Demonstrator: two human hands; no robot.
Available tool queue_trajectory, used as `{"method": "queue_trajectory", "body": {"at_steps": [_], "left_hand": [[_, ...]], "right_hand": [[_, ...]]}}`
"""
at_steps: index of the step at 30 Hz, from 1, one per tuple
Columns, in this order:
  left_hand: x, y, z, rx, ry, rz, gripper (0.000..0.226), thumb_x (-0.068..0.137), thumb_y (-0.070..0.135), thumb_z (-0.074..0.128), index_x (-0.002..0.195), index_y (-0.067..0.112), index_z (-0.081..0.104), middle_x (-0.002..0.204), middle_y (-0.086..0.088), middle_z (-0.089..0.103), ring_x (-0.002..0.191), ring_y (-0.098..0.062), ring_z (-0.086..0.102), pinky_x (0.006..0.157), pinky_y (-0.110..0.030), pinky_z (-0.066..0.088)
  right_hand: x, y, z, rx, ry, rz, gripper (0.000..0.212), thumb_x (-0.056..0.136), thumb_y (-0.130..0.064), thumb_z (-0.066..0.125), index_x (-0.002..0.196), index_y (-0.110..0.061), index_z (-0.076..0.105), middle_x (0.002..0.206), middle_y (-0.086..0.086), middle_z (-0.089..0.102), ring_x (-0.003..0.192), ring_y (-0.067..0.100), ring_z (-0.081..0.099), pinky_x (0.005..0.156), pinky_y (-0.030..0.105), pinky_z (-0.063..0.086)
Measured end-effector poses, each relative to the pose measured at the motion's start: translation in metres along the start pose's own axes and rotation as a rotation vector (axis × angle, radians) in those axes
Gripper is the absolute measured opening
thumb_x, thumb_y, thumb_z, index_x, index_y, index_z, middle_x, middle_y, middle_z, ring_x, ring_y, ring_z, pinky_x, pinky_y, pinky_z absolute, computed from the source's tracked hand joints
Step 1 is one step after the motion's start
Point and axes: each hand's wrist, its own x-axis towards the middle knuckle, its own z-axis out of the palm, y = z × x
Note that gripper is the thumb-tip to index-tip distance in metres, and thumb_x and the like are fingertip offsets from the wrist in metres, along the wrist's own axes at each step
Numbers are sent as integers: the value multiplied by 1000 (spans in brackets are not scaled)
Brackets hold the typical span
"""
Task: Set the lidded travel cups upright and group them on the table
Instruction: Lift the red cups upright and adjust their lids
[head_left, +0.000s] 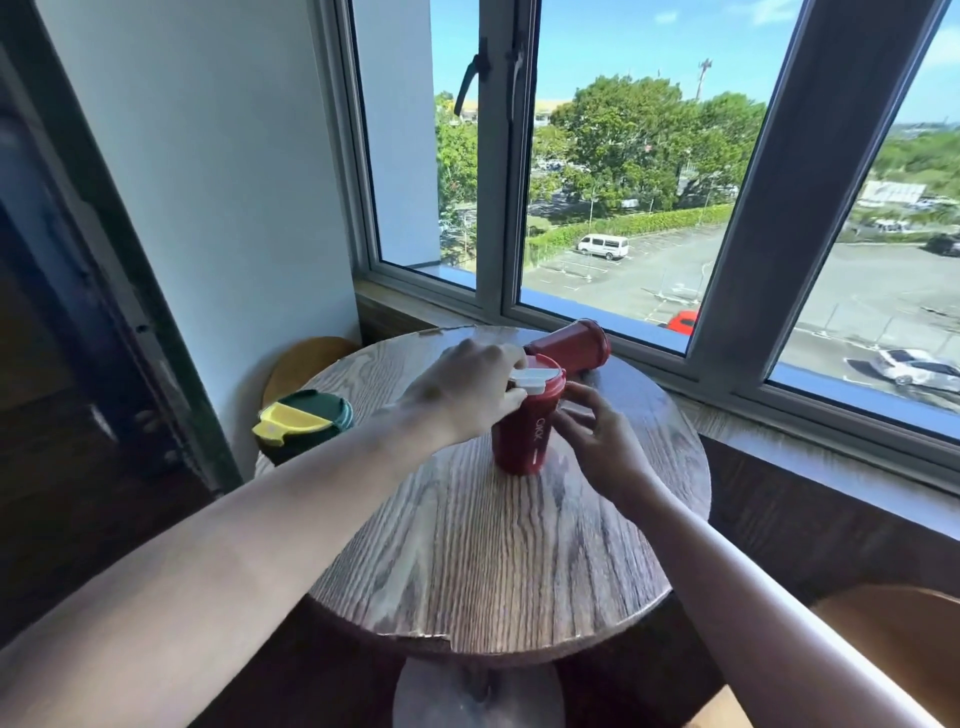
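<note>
Head view: red cup (525, 423) is upright mid-table (467, 561), white lid on. My left hand (470, 387) is wrapped over its rim and lid from the left, gripping. My right hand (597, 439) has spread fingers (582, 393), tips at the cup's right wall; contact looks light, can't confirm a grip.

Key relation: second red cup (571, 345) lies on its side just behind the upright one, toward the window (623, 182). Its long axis runs left-right, wide end right. My right hand is nearer, I'd judge, but the upright cup sits between me and it, so reach around it.

Green cup (304, 423), yellow lid, is upright at the left table edge, well apart from the reds; it needs moving in.
</note>
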Motion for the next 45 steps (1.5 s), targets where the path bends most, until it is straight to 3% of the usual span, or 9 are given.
{"method": "queue_trajectory", "body": {"at_steps": [6, 12, 16, 22, 25, 29, 34, 39, 45], "left_hand": [[-8, -23, -30, 8, 88, -54, 38, 91, 27, 71, 123, 8, 66, 121, -12, 70, 107, -25, 67, 86, -29, 50], [-30, -67, -71, 24, 94, -137, 29, 88, 33, 72, 111, 15, 71, 108, -7, 72, 91, -19, 62, 78, -28, 46], [-54, -106, -85, -27, -3, -178, 34, 88, 43, 70, 116, 24, 68, 116, 0, 69, 101, -16, 61, 82, -28, 44], [-98, -169, -85, -310, -175, -208, 62, 76, 73, 66, 126, 36, 60, 133, 11, 61, 123, -10, 57, 104, -39, 50], [-121, -182, -72, -612, -201, -185, 68, 77, 54, 73, 137, 33, 50, 142, 9, 52, 132, -1, 50, 107, -26, 46], [-137, -189, -42, -617, -95, -162, 85, 66, 69, 76, 139, 43, 40, 140, 9, 44, 131, -7, 47, 107, -33, 47], [-130, -177, -28, -552, 88, -113, 84, 64, 59, 83, 135, 41, 42, 126, 6, 42, 105, 12, 49, 85, 4, 36], [-92, -176, -31, -706, 110, -62, 82, 63, 60, 83, 132, 38, 45, 133, 0, 51, 118, -14, 56, 95, -29, 53], [-28, -173, -24, -984, -10, -106, 60, 67, 34, 91, 114, 23, 56, 124, -6, 59, 111, -27, 63, 87, -33, 58]], "right_hand": [[7, -42, -6, -162, 208, -123, 26, 94, -27, 61, 118, -17, 61, 118, 1, 67, 101, 10, 63, 78, 22, 48], [10, -82, 30, -305, 229, -329, 12, 90, -29, 62, 100, -24, 66, 107, -6, 61, 98, 14, 66, 91, 43, 54], [-3, -102, 82, -326, 129, -431, 11, 89, -24, 65, 98, -21, 68, 106, -4, 65, 94, 11, 64, 87, 37, 54], [-18, -100, 170, -263, -72, -267, 14, 91, -37, 61, 100, -27, 63, 107, -10, 64, 89, 2, 65, 78, 24, 54], [-25, -90, 186, -203, -71, -154, 9, 96, -36, 54, 100, -29, 59, 104, -11, 65, 80, -7, 61, 69, 14, 47], [-31, -81, 196, -95, -40, -73, 10, 98, -36, 50, 102, -33, 58, 97, -13, 67, 89, 5, 66, 81, 42, 58], [-35, -85, 196, 0, 70, -43, 9, 98, -30, 53, 97, -35, 60, 97, -4, 70, 90, 15, 70, 75, 43, 61], [-28, -97, 180, 71, 176, -25, 15, 98, -28, 53, 111, -25, 62, 108, 4, 72, 98, 19, 71, 80, 40, 61], [-18, -117, 137, -300, 335, -46, 26, 95, -33, 57, 119, -26, 64, 100, -15, 67, 84, -6, 63, 76, 19, 51]]}}
